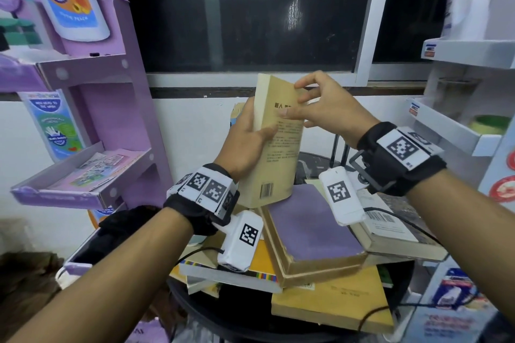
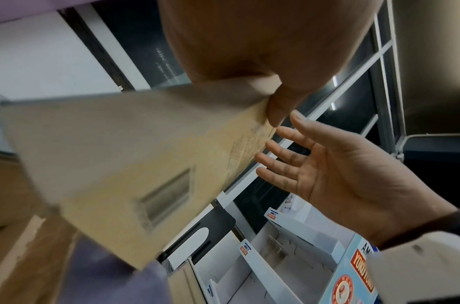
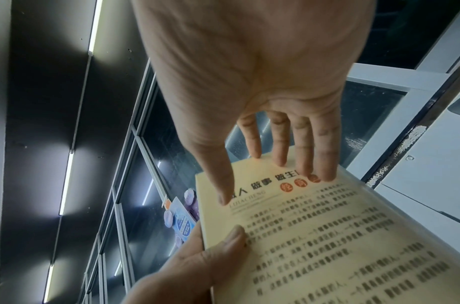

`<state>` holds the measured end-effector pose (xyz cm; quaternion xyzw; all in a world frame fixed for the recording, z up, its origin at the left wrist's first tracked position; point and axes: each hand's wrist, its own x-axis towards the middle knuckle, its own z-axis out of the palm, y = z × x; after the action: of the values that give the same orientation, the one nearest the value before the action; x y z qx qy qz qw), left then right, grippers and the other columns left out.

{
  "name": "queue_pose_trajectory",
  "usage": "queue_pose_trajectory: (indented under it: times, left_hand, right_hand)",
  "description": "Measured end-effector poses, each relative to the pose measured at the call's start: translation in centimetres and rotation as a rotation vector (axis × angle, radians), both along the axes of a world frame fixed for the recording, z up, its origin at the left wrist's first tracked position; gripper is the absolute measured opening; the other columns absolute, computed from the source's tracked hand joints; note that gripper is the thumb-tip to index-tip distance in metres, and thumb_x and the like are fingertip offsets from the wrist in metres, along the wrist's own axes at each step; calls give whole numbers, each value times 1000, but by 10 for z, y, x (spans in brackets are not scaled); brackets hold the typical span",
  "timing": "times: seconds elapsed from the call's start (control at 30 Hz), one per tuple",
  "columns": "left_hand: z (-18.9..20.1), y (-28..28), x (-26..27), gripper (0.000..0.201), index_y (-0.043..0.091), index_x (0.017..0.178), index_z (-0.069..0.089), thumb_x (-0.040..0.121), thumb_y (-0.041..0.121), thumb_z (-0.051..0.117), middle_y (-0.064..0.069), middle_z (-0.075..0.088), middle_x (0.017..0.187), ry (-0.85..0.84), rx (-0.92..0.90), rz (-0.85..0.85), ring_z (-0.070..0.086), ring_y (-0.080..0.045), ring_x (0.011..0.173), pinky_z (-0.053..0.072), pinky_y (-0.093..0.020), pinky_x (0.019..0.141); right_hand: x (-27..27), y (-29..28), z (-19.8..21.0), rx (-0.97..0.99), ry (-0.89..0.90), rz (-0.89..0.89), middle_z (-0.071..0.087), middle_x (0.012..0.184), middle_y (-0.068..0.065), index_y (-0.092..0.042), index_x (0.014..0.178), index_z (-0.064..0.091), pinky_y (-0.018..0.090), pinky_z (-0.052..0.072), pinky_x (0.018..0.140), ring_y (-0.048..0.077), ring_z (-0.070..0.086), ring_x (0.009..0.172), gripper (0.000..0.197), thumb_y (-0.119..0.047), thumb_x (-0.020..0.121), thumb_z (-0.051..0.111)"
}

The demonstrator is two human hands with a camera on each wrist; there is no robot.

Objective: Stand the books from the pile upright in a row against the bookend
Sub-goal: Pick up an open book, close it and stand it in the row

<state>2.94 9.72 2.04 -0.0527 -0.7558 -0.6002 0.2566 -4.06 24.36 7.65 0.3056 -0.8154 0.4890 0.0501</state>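
At the left stands a purple shelf [image 1: 92,125]. The left hand [image 1: 245,142] grips the tan book [image 1: 276,147] by its left edge, thumb across the cover, and holds it upright above the pile [image 1: 315,234], probably to carry it to the bookend, which I cannot see. The right hand [image 1: 320,108] is open, its fingertips [image 3: 281,162] only steadying the top right edge

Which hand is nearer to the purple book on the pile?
Left. The left hand holds the tan book, whose lower end is just above the purple book. The right hand touches the tan book's upper part, higher up.
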Motion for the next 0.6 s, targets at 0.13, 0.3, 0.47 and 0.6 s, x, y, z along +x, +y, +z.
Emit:
queue_pose_trajectory:
  times: [0.13,0.3,0.47,0.6]
  left_hand:
    - [-3,-8,-1,50,21,130,48,82,15,60,-13,57,129,-3,109,-27,64,-28,110,53,-51,91]
    - [-9,-26,6,44,14,131,48,91,-2,54,-11,66,122,-33,177,-138,66,-29,106,57,-41,83]
    - [-13,-34,10,40,11,128,52,90,-2,53,-12,66,122,-54,204,-155,67,-29,106,58,-38,81]
    - [-12,-32,5,40,7,130,49,92,3,58,-7,67,117,-32,151,-85,70,-16,95,58,-27,72]
  right_hand:
    - [-8,-4,-4,59,153,-102,50,120,-1,-26,111,49,24,43,79,10,52,102,60,-37,66,87]
    - [-16,0,-6,179,252,-146,41,130,0,-29,121,50,33,41,99,17,41,122,67,-40,66,86]
    - [-15,7,-6,222,171,17,62,111,-11,-29,118,55,27,51,83,9,58,102,59,-37,68,85]
    - [-19,4,-11,185,206,-46,65,100,-7,-20,104,53,34,56,79,12,62,93,58,-41,63,87]
